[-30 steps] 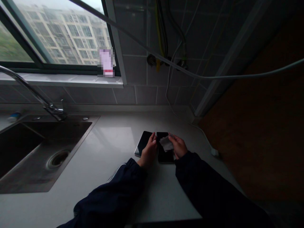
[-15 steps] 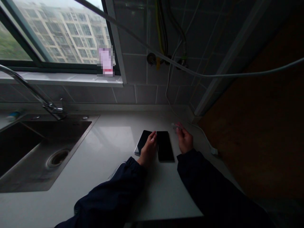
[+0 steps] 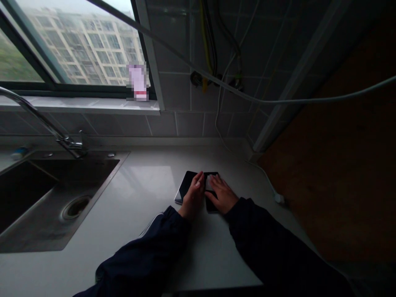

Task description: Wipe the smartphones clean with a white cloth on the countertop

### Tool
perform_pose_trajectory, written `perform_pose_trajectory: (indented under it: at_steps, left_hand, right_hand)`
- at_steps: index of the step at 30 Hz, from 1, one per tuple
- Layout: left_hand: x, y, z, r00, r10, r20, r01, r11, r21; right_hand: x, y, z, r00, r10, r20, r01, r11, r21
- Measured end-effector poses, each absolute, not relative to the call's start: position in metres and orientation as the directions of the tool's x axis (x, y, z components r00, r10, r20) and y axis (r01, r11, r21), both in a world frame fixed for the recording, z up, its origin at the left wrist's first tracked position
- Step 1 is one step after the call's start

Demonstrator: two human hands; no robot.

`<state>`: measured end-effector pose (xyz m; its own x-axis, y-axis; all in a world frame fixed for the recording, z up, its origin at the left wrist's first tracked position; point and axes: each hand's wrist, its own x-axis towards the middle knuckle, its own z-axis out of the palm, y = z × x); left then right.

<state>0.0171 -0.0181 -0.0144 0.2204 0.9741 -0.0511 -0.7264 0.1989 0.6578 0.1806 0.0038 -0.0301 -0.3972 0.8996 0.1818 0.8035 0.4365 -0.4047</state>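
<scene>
Two dark flat phones lie side by side on the pale countertop. My left hand (image 3: 193,196) is between them, fingers closed at the left edge of the right-hand phone (image 3: 211,207). It partly covers the left-hand phone (image 3: 185,184), which has a silvery edge. My right hand (image 3: 223,196) lies over the upper part of the right-hand phone, fingers stretched out and thumb apart. Beneath those fingertips shows a small white wipe (image 3: 208,184), pressed against the dark screen; most of it is hidden.
To the left is a steel sink (image 3: 103,185) with a chrome faucet (image 3: 69,144). A white plug (image 3: 279,199) on a cable lies at the right. A pale cable (image 3: 241,90) crosses in front of the tiled wall. A blurred pinkish item (image 3: 138,82) stands on the windowsill.
My right hand has moved left, from beside the right-hand phone onto it, bringing the pale piece it was pinching down to the screen. My left hand has stayed almost still.
</scene>
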Motion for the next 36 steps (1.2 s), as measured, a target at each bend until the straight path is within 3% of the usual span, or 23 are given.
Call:
perform_pose_trajectory:
  at_steps: [16, 19, 23, 27, 31, 36]
  left_hand:
    - [0.017, -0.017, -0.018, 0.224, 0.973, -0.048, -0.72, 0.198, 0.665]
    - [0.017, -0.017, -0.018, 0.219, 0.974, -0.058, -0.729, 0.203, 0.654]
    - [0.018, -0.015, -0.02, 0.213, 0.976, -0.041, -0.731, 0.187, 0.656]
    - [0.016, -0.014, -0.019, 0.104, 0.99, 0.096, -0.664, -0.003, 0.748]
    - [0.011, -0.022, -0.008, 0.001, 0.953, 0.302, -0.394, -0.277, 0.876]
    - [0.005, -0.025, -0.001, -0.117, 0.925, 0.361, -0.183, -0.377, 0.908]
  right_hand:
    - [0.183, 0.008, -0.03, -0.415, 0.898, 0.143, 0.79, 0.434, -0.433]
    - [0.183, 0.009, -0.032, -0.353, 0.922, 0.158, 0.814, 0.386, -0.434]
    - [0.184, 0.01, -0.035, -0.408, 0.894, 0.183, 0.776, 0.445, -0.446]
    - [0.186, 0.011, -0.035, -0.31, 0.925, 0.222, 0.82, 0.378, -0.43]
    - [0.187, 0.011, -0.031, -0.258, 0.933, 0.252, 0.836, 0.347, -0.426]
    - [0.186, 0.009, -0.028, -0.234, 0.92, 0.315, 0.809, 0.364, -0.462]
